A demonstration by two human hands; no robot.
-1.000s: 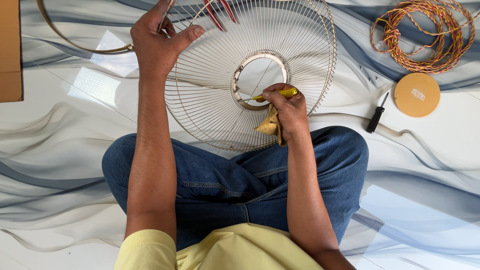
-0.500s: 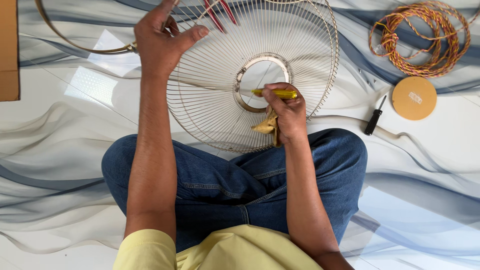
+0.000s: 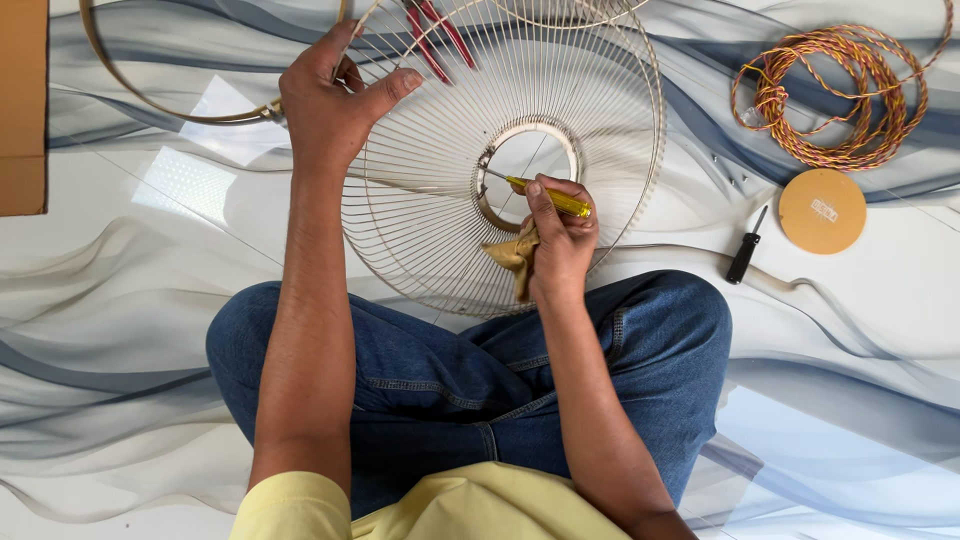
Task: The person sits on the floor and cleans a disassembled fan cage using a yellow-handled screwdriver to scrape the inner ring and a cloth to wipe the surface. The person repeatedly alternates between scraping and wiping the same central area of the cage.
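A round wire fan guard (image 3: 420,215) lies on the floor in front of my crossed legs. My left hand (image 3: 330,100) grips its far left rim. My right hand (image 3: 560,235) holds a yellow-handled screwdriver (image 3: 550,197) whose tip rests at the inner ring (image 3: 490,180) around the guard's central hole. A yellowish cloth (image 3: 512,255) is tucked in the same hand and hangs over the wires.
A coil of orange twisted cable (image 3: 830,95) lies at the upper right, with a round tan disc (image 3: 822,210) and a small black screwdriver (image 3: 745,255) below it. Red-handled pliers (image 3: 435,30) lie under the guard's far edge. A metal hoop (image 3: 170,100) and cardboard (image 3: 22,105) sit left.
My right hand has shifted the screwdriver slightly along the inner ring. My left hand keeps its grip on the rim.
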